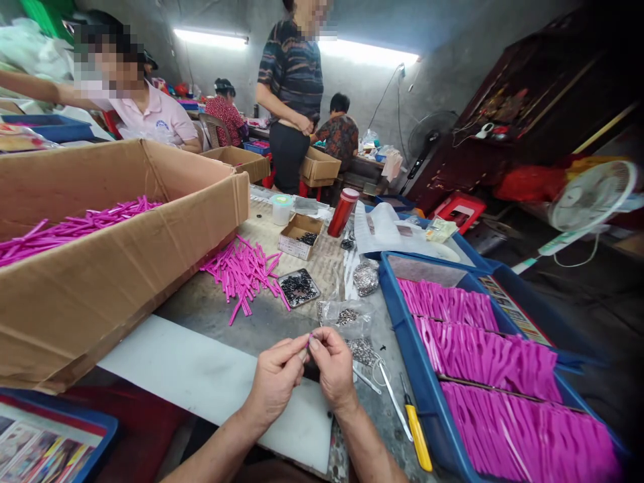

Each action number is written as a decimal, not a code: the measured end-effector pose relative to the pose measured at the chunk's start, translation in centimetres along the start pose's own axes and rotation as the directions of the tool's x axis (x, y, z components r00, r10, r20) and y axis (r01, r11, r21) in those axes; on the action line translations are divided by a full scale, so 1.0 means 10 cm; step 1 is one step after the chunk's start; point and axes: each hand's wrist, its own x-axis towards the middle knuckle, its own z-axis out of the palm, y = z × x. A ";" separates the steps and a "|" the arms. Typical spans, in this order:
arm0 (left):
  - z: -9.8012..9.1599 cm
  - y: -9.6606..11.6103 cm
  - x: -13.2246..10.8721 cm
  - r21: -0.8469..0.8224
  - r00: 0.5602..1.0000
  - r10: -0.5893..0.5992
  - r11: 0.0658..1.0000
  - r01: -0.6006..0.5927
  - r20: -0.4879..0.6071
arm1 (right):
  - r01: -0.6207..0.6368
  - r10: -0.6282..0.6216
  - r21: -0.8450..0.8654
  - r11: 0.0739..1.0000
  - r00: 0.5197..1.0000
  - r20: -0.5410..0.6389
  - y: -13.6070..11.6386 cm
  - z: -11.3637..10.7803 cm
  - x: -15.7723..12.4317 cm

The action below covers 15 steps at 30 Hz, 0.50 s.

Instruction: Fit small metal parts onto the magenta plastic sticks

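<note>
Magenta piece [310,337]: hangs above worktable [201,323], pinched in fingertips of both left hand [280,377] and right hand [333,367], probably for fine control, with tray [305,301] of small black parts [296,286] ahead, presumably for quick reach.

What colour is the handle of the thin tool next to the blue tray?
The handle is yellow, seen best in the head view.
</note>
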 end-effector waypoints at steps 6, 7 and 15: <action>0.00 -0.01 0.00 -0.030 1.000 0.003 1.000 -0.004 -0.013 | -0.028 0.028 -0.002 1.000 0.999 0.035 -0.03 0.00 0.00; 0.00 0.00 0.00 -0.027 1.000 -0.001 1.000 0.001 -0.014 | -0.022 0.021 0.014 1.000 0.999 0.026 -0.02 0.00 0.00; -0.01 -0.01 -0.01 0.004 1.000 0.016 1.000 -0.016 -0.005 | -0.015 0.015 0.001 1.000 1.000 0.009 -0.02 0.02 -0.01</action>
